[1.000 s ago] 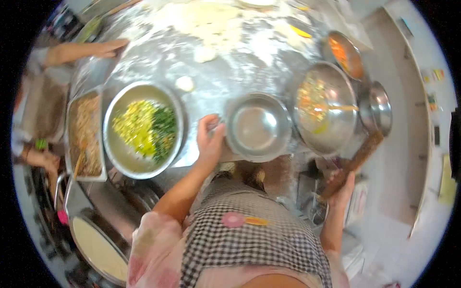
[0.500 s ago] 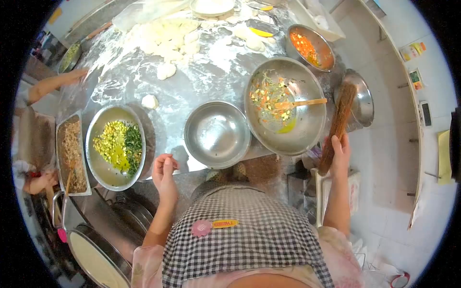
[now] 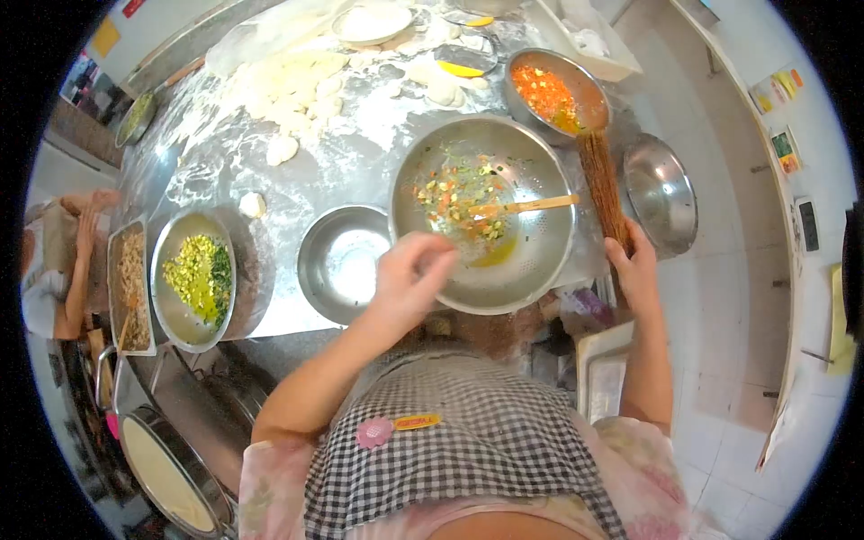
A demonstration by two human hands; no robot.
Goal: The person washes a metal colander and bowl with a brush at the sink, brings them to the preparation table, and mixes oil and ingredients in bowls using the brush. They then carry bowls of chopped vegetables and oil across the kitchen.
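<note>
My right hand (image 3: 634, 265) is closed around the lower end of a brown bristle brush (image 3: 601, 184), a bundle of stiff fibres. It stands upright to the right of a large steel bowl (image 3: 540, 265). Inside that bowl are scraps of chopped vegetable, yellow oil and a wooden-handled utensil (image 3: 535, 205). My left hand (image 3: 414, 274) is over the large bowl's near-left rim, slightly blurred. Its fingers curl loosely, with the thumb apart and nothing visible between them. Whether it touches the rim I cannot tell. A smaller steel bowl (image 3: 337, 270) sits just left of it, partly covered by my forearm.
A bowl of chopped carrot (image 3: 553, 94) and another steel bowl (image 3: 666, 193) stand at right. On the left are a bowl of chopped greens (image 3: 200, 279) and a tray of brown filling (image 3: 133, 288). Dough (image 3: 292, 81) lies on the floured table. A co-worker's arms (image 3: 81, 243) show far left.
My left hand has moved right, from beside the small bowl to the large bowl's rim. My right hand still holds the brush, now more upright. The view has shifted, and the co-worker's arms have drawn back.
</note>
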